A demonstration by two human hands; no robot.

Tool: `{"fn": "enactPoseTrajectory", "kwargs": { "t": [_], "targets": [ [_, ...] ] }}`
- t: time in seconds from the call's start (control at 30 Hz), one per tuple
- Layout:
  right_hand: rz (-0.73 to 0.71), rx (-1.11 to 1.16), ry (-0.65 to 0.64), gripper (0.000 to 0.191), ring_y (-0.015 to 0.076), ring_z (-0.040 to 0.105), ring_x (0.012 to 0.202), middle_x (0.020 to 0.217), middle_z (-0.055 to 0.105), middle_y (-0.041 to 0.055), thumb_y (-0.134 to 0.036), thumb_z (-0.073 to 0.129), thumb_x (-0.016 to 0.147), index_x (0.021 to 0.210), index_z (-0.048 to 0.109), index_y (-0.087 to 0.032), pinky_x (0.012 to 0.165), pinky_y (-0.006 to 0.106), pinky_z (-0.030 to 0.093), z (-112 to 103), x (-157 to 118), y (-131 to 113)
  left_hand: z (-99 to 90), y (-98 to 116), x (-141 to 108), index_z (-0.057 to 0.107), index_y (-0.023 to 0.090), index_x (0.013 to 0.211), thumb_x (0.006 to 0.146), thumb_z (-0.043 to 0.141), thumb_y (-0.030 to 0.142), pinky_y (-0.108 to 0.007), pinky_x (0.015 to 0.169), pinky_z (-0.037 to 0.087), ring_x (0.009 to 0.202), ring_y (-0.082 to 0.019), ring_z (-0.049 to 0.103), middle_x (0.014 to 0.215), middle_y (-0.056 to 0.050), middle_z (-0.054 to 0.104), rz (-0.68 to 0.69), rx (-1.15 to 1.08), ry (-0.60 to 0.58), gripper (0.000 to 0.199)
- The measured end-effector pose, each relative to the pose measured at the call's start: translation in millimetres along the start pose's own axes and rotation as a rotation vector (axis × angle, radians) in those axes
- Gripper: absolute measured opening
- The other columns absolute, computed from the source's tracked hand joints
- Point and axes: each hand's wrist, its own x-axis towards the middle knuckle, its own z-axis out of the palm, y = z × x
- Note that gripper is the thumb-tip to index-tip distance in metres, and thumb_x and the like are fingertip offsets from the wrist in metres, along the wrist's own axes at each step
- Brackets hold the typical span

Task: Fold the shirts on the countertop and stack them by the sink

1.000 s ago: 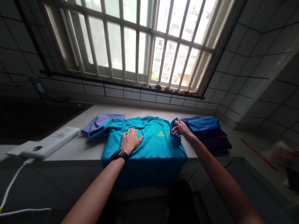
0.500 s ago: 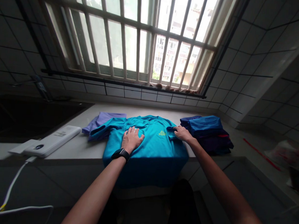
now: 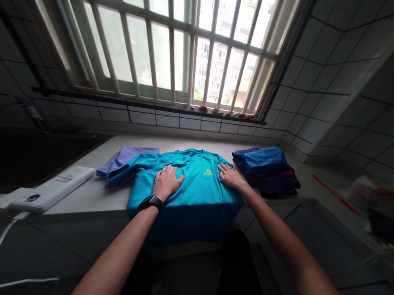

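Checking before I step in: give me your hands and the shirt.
Left hand and right hand flat on teal T-shirt. Sleeve over lilac garment. Folded stack off to the right.

Plastic bag [image 3: 358,189] blurred, cut off at right edge; logo [image 3: 208,172] on teal T-shirt [image 3: 185,195] too small to read.

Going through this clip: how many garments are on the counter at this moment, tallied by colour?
Teal T-shirt: 1
Lilac garment: 1
Bright blue folded garment: 1
Dark purple folded garment: 1 (layers in this stack are hard to separate)
Total: 4
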Motion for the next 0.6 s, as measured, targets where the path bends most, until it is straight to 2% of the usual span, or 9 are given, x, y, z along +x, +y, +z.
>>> {"fn": "enactPoseTrajectory", "kwargs": {
  "t": [0.07, 0.13, 0.2, 0.3, 0.37, 0.43, 0.5, 0.6],
  "targets": [
    [0.023, -0.015, 0.008, 0.058, 0.0252, 0.021, 0.159, 0.172, 0.021, 0.0019, -0.034, 0.027, 0.108, 0.166, 0.026, -0.029, 0.128, 0.052, 0.019, -1.9, -0.5, 5.0, -1.1, 0.2, -0.3, 0.054, 0.013, 0.151, 0.098, 0.042, 0.045, -0.045, 0.123, 0.03, 0.152, -0.032, 0.035, 0.163, -0.015, 0.043, -0.003, 0.007, -0.012, 0.062],
    [0.045, -0.019, 0.012, 0.059, 0.0249, 0.023, 0.158, 0.172, 0.021, 0.0012, -0.032, 0.025, 0.107, 0.166, 0.028, -0.028, 0.128, 0.049, 0.02, -7.9, -0.1, 11.1, -1.6, 0.4, -0.7, 0.053, 0.013, 0.151, 0.099, 0.041, 0.044, -0.044, 0.124, 0.029, 0.153, -0.031, 0.035, 0.163, -0.015, 0.043, -0.011, 0.016, -0.02, 0.062],
    [0.053, -0.029, 0.0, 0.058, 0.0261, 0.023, 0.158, 0.172, 0.023, 0.0017, -0.03, 0.029, 0.106, 0.164, 0.034, -0.025, 0.127, 0.045, 0.023, -14.1, 1.8, 14.0, -1.8, 0.6, -1.0, 0.053, 0.013, 0.151, 0.099, 0.04, 0.044, -0.044, 0.124, 0.029, 0.153, -0.03, 0.035, 0.163, -0.014, 0.043, -0.011, 0.024, -0.019, 0.062],
    [0.043, -0.058, 0.019, 0.056, 0.0302, 0.022, 0.158, 0.17, 0.029, 0.0042, -0.026, 0.035, 0.103, 0.158, 0.046, -0.024, 0.127, 0.049, 0.021, -15.3, 5.7, 8.2, -1.0, 0.3, -0.8, 0.053, 0.015, 0.151, 0.099, 0.04, 0.043, -0.045, 0.123, 0.03, 0.152, -0.03, 0.036, 0.163, -0.014, 0.044, -0.005, 0.032, -0.009, 0.061],
    [0.058, -0.023, 0.054, 0.057, 0.0321, 0.021, 0.158, 0.17, 0.028, 0.0061, -0.029, 0.031, 0.104, 0.16, 0.042, -0.024, 0.127, 0.054, 0.02, -9.2, 7.2, 1.0, 0.4, -0.6, -0.2, 0.053, 0.014, 0.151, 0.099, 0.04, 0.043, -0.045, 0.123, 0.03, 0.152, -0.03, 0.037, 0.163, -0.015, 0.044, -0.002, 0.032, -0.003, 0.06],
    [0.074, 0.043, 0.072, 0.06, 0.0317, 0.02, 0.159, 0.172, 0.023, 0.0066, -0.035, 0.025, 0.106, 0.165, 0.03, -0.024, 0.126, 0.056, 0.021, -0.7, 7.1, -3.3, 2.3, -2.0, 0.9, 0.053, 0.014, 0.15, 0.099, 0.041, 0.043, -0.046, 0.123, 0.03, 0.152, -0.031, 0.037, 0.163, -0.016, 0.044, 0.002, 0.03, 0.006, 0.06],
    [0.079, 0.092, 0.062, 0.062, 0.0305, 0.017, 0.159, 0.173, 0.018, 0.0056, -0.039, 0.021, 0.107, 0.167, 0.023, -0.024, 0.126, 0.056, 0.021, 6.1, 5.9, -2.2, 4.2, -3.5, 2.1, 0.054, 0.015, 0.15, 0.099, 0.041, 0.043, -0.047, 0.123, 0.031, 0.151, -0.031, 0.038, 0.162, -0.016, 0.045, 0.008, 0.027, 0.013, 0.059],
    [0.074, 0.116, 0.039, 0.062, 0.0285, 0.015, 0.16, 0.174, 0.015, 0.0037, -0.043, 0.021, 0.108, 0.167, 0.023, -0.025, 0.128, 0.053, 0.019, 9.4, 3.4, 5.7, 4.9, -4.9, 2.3, 0.053, 0.018, 0.151, 0.1, 0.042, 0.043, -0.048, 0.123, 0.03, 0.151, -0.031, 0.037, 0.162, -0.014, 0.045, 0.01, 0.017, 0.007, 0.058]
  ]
}}
